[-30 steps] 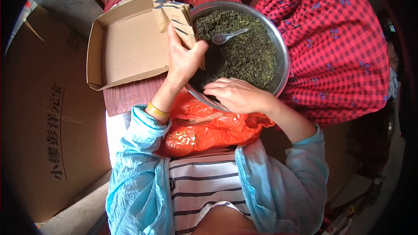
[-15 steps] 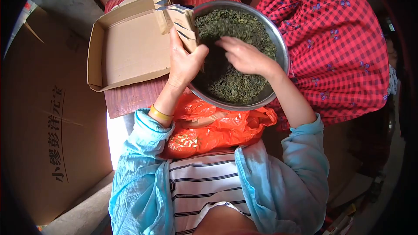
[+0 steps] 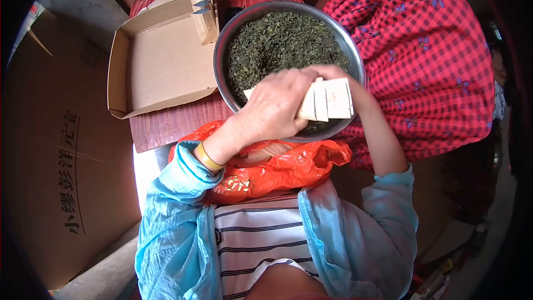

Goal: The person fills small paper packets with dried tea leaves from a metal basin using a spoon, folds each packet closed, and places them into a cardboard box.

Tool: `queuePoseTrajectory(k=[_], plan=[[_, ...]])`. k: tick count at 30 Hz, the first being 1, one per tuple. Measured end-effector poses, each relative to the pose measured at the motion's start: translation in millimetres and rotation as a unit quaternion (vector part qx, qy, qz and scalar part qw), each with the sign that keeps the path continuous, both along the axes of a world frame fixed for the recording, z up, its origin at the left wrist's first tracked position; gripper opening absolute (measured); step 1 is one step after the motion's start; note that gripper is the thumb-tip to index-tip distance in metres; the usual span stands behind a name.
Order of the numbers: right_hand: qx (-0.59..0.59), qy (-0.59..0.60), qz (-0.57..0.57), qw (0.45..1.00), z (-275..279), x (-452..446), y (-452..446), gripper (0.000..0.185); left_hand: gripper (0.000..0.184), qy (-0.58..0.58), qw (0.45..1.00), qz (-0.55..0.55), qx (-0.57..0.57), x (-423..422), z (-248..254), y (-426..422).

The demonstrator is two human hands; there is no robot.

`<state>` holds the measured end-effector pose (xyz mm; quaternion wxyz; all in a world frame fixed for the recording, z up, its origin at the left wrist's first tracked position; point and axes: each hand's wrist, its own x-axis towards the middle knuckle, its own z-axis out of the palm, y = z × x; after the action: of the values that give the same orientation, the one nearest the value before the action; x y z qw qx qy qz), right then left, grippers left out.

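A big brown box point(image 3: 61, 133) with dark writing fills the left side of the room. On the right, a red and black checked cloth point(image 3: 427, 66) spreads in soft folds with little blue marks. Between them is a red wooden bench point(image 3: 166, 125), and you can see lines in its wood. A round, shiny metal bowl point(image 3: 218, 66) is at the bench's right side, full of dry green leaves point(image 3: 283, 39). Just beside it, a flat box point(image 3: 161, 61) lies on the bench. An orange-red bag point(image 3: 294, 166) is in front of the bowl. The left hand point(image 3: 277, 103) is over the bowl, its grip clamped on some thin paper packets point(image 3: 327, 103). They partly hide the right hand point(image 3: 333, 72), so I cannot tell its grip. A few more packets stand in the flat box's far right corner.
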<state>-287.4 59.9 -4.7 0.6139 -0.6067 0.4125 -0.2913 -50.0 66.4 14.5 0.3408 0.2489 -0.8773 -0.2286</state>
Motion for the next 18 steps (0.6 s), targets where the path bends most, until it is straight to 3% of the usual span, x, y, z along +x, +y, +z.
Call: queuePoseTrajectory(k=[1,3,5,6,9,10,12,13,15,16,18], plan=[[-0.034,0.19,-0.011,0.981,14.5,0.8,-21.8,0.025,0.069,-0.026,1.0,-0.009,-0.011,-2.6,-3.6,2.4],[-0.017,0.205,-0.106,0.973,22.9,-6.7,-39.9,0.026,0.071,-0.076,0.997,-0.011,-0.005,-7.2,-10.1,2.7],[-0.183,0.184,-0.132,0.957,3.1,-15.1,-69.5,0.024,0.081,-0.199,0.98,-0.012,0.016,-8.9,-14.2,1.4],[-0.271,0.181,-0.143,0.934,7.6,-5.8,-75.3,0.023,0.081,-0.2,0.98,-0.01,0.015,-9.3,-16.7,0.0],[-0.363,0.396,-0.064,0.841,20.3,14.9,-89.6,0.041,0.085,-0.257,0.964,-0.042,0.059,-11.0,-16.1,-4.3],[-0.286,0.483,-0.038,0.827,24.0,26.7,-88.8,0.062,0.085,-0.259,0.963,-0.042,0.058,-11.7,-14.7,-5.0],[-0.348,0.537,-0.005,0.768,8.8,44.1,-100.1,0.073,0.072,-0.242,0.966,-0.039,0.083,-12.7,-13.7,-5.0],[-0.371,0.558,-0.011,0.742,2.2,51.6,-103.4,0.073,0.072,-0.244,0.965,-0.04,0.084,-12.9,-18.2,-4.0],[-0.309,0.581,0.005,0.753,8.0,67.1,-110.4,0.071,0.06,-0.17,0.982,-0.008,-0.082,-12.0,-25.8,-1.3],[-0.248,0.602,0.021,0.759,11.2,71.3,-114.1,0.069,0.06,-0.172,0.981,-0.006,-0.085,-11.0,-28.9,0.3],[-0.276,0.571,-0.02,0.773,10.3,62.8,-111.5,0.067,0.057,-0.173,0.98,-0.003,-0.101,-7.2,-25.3,6.9]])
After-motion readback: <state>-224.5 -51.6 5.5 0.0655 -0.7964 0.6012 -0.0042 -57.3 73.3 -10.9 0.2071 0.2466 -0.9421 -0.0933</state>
